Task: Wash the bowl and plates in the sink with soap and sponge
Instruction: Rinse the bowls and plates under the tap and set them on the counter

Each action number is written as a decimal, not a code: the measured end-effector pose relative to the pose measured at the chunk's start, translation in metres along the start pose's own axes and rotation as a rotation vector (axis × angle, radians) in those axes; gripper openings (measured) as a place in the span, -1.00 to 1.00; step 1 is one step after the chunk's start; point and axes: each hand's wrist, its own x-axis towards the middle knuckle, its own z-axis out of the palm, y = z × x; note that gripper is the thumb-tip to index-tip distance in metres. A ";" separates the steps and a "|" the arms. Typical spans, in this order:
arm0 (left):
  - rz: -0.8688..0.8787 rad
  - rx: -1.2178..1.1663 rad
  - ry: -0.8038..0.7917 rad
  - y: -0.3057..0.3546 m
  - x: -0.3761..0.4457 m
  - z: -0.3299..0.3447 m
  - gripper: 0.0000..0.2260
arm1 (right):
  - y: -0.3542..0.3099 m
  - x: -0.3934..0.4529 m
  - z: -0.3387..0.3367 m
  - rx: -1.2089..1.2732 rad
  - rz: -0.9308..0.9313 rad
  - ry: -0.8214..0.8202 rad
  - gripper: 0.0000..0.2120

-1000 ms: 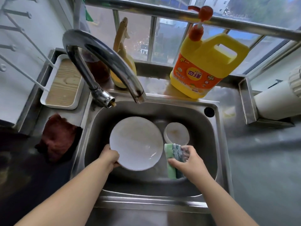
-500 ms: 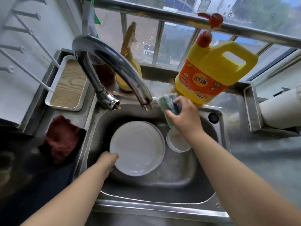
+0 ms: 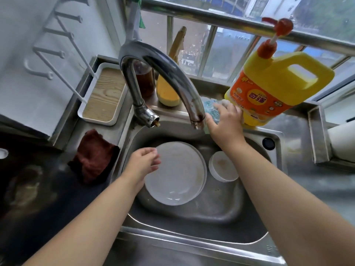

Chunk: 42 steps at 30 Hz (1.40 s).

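stainless steel sink (image 3: 192, 214) holding the ware: white round plates (image 3: 175, 173), stacked, flat on basin floor; small white bowl (image 3: 222, 167) just beside, on their right, mouth up, brownish residue inside. no water visible from curved chrome tap (image 3: 167, 73).

right hand (image 3: 225, 121) up at back ledge, resting on blue-green scouring sponge (image 3: 211, 110), just beside large yellow soap jug with red pump (image 3: 278, 83). fingers spread and loose over sponge; whether gripping or merely laid on it cannot be told, palm side hidden. left hand (image 3: 144, 162) hovering over left rim of top plate, fingers half curled, holding nothing, seemingly clear of plate.

step in hand judged: loading sponge with soap. recommended practice: hold sponge directly beneath pump spout, scouring face up, before pressing; pump spout sits high and points away from ledge, so either lift sponge to it or turn spout. press with free hand, slowly, jug steadied against tipping. one modest dose only. then wet sponge briefly at tap.

risk noted: jug standing near ledge edge above basin; hard downward push could tip it onto bowl.
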 end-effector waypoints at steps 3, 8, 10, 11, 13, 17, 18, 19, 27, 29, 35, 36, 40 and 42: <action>0.008 -0.144 -0.004 0.015 0.005 0.006 -0.90 | 0.005 -0.033 0.001 0.159 -0.024 0.092 -0.65; 0.005 -0.259 0.007 0.037 0.012 0.028 -0.81 | 0.018 -0.100 0.027 0.328 0.063 -0.102 -0.79; 0.037 -0.244 0.078 0.041 0.015 0.035 -0.84 | 0.022 -0.122 0.034 0.363 0.118 -0.192 -0.80; 0.056 -0.242 0.114 0.042 0.016 0.037 -0.84 | 0.023 -0.132 0.035 0.378 0.145 -0.216 -0.79; 0.094 -0.212 0.162 0.043 0.020 0.039 -0.85 | 0.026 -0.146 0.038 0.409 0.189 -0.247 -0.78; 0.058 -0.264 0.220 0.046 0.022 0.049 -0.81 | 0.034 -0.162 0.042 0.418 0.267 -0.263 -0.78; 0.044 -0.288 0.241 0.047 0.022 0.053 -0.80 | 0.035 -0.163 0.043 0.421 0.278 -0.254 -0.78; 0.038 -0.301 0.261 0.047 0.023 0.055 -0.80 | 0.036 -0.164 0.042 0.424 0.287 -0.249 -0.78; 0.078 -0.198 0.232 0.041 0.025 0.051 -0.82 | 0.033 -0.166 0.034 0.482 0.350 -0.295 -0.82; 0.079 -0.150 0.152 0.038 0.024 0.042 -0.85 | 0.026 -0.162 0.033 0.570 0.410 -0.315 -0.87; -0.014 -0.104 -0.014 0.008 0.010 0.027 -0.83 | -0.016 -0.123 0.056 1.471 0.942 -0.281 -0.83; -0.034 -0.127 -0.024 0.001 0.005 0.027 -0.80 | -0.024 -0.115 0.057 1.625 1.023 -0.263 -0.83; -0.115 -0.213 -0.048 -0.021 -0.012 0.027 -0.77 | -0.040 -0.089 0.057 1.937 1.223 -0.223 -0.75; -0.130 -0.227 -0.064 -0.027 -0.016 0.027 -0.76 | -0.039 -0.082 0.055 2.003 1.253 -0.216 -0.72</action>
